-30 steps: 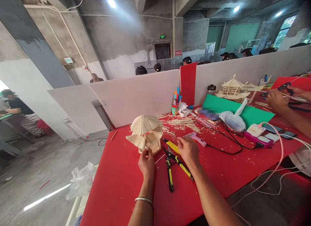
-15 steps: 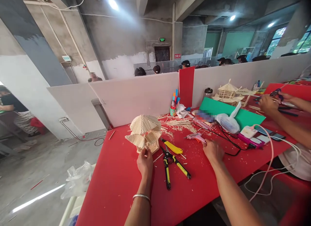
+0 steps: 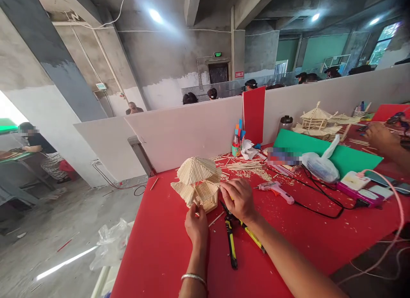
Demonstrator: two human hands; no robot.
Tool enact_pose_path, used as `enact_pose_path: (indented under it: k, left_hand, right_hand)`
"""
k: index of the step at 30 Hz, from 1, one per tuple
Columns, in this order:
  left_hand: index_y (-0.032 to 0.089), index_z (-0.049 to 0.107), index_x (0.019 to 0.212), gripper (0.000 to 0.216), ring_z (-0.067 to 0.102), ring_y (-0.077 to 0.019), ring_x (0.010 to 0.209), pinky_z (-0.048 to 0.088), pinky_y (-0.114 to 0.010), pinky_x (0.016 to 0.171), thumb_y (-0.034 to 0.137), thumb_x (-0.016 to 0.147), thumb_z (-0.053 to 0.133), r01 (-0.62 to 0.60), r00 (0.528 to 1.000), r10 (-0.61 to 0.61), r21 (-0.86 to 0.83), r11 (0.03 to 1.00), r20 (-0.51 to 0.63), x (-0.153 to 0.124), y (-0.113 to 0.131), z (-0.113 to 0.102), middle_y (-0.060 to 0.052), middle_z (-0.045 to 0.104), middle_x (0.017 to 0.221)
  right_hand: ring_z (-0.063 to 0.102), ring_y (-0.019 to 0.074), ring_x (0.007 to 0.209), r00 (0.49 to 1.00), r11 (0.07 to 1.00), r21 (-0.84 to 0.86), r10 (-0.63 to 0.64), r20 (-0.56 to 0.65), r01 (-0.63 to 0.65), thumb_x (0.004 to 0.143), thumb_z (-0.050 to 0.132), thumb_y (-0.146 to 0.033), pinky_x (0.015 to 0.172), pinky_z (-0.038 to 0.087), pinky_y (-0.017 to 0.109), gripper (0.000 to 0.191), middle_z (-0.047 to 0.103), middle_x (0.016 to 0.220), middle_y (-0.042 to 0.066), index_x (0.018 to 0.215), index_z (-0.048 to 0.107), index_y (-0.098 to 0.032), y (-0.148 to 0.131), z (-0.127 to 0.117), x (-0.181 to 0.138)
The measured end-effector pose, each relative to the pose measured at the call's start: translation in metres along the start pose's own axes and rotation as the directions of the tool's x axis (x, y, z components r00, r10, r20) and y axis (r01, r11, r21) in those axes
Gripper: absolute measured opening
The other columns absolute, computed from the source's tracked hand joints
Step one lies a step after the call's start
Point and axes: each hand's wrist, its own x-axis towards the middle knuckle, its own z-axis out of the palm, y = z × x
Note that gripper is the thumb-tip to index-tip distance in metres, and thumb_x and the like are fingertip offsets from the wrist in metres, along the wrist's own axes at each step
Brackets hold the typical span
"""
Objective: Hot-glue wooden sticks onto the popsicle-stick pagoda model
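Note:
A small pavilion model (image 3: 195, 172) built of thin wooden sticks, with two roof tiers, stands near the table's left side. My left hand (image 3: 196, 223) is pinched at its front, under the lower roof. At the model's right edge is my right hand (image 3: 239, 199), its fingers curled together; whatever is between the fingertips is too small to make out. Yellow-and-black cutters (image 3: 231, 242) lie partly beneath my right forearm. To the right, a pink-and-white hot glue gun (image 3: 277, 191) rests on the table.
Loose sticks (image 3: 246, 166) and shavings litter the red table (image 3: 160, 246). Behind them are a pen cup (image 3: 236, 149), a green board (image 3: 320, 154), a plastic bag (image 3: 320, 166) and a purple power strip (image 3: 360, 195) with cables. A co-worker's hand (image 3: 381, 135) is at far right.
My right hand has let go of the glue gun and moved left to the model. My left hand stays at the model's front. The view has shifted slightly.

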Motion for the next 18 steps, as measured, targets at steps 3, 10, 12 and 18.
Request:
enact_pose_path:
  k: [3, 10, 12, 18]
  left_hand:
    - [0.022, 0.056, 0.066, 0.020, 0.054, -0.0165, 0.062, 0.034, -0.025, 0.060, 0.034, 0.082, 0.053, 0.017, 1.000, -0.016, 0.025, 1.000, -0.017, 0.001, -0.002, 0.002, 0.000, 0.058, 0.063]
    - [0.022, 0.053, 0.065, 0.024, 0.054, -0.0168, 0.065, 0.036, -0.026, 0.063, 0.038, 0.083, 0.052, 0.040, 0.998, -0.037, 0.082, 0.996, -0.041, 0.001, -0.002, 0.004, -0.001, 0.055, 0.066]
    - [0.022, 0.052, 0.065, 0.024, 0.054, -0.0169, 0.065, 0.037, -0.027, 0.064, 0.038, 0.083, 0.052, 0.046, 0.998, -0.043, 0.080, 0.996, -0.034, 0.000, -0.002, 0.003, -0.001, 0.055, 0.067]
    - [0.022, 0.056, 0.068, 0.019, 0.056, -0.0183, 0.068, 0.038, -0.028, 0.065, 0.036, 0.080, 0.053, 0.054, 0.998, -0.052, 0.063, 0.997, -0.030, 0.000, -0.001, 0.004, -0.003, 0.059, 0.071]
  right_hand:
    - [0.058, 0.0178, 0.095, 0.996, 0.999, 0.029, -0.024, -0.083, 0.027, 0.093, 0.051, -0.022, 0.089, 0.043, 0.033, 0.026, 0.066, 0.098, 0.008, 0.114, 0.066, -0.020, 0.001, 0.003, -0.006]
    - [0.056, 0.0189, 0.095, 0.998, 0.999, 0.045, -0.023, -0.060, 0.026, 0.091, 0.053, -0.018, 0.088, 0.044, 0.035, 0.040, 0.063, 0.099, 0.007, 0.130, 0.058, -0.025, 0.003, 0.001, -0.017]
    - [0.055, 0.0193, 0.095, 0.998, 0.997, 0.065, -0.046, -0.053, 0.050, 0.090, 0.053, -0.017, 0.088, 0.044, 0.036, 0.043, 0.062, 0.099, 0.007, 0.132, 0.057, -0.026, 0.002, 0.000, -0.017]
    - [0.053, 0.0203, 0.099, 0.999, 0.996, 0.085, -0.042, 0.034, 0.039, 0.091, 0.050, -0.019, 0.091, 0.043, 0.038, 0.046, 0.061, 0.104, 0.007, 0.136, 0.053, -0.030, 0.002, -0.001, -0.016]
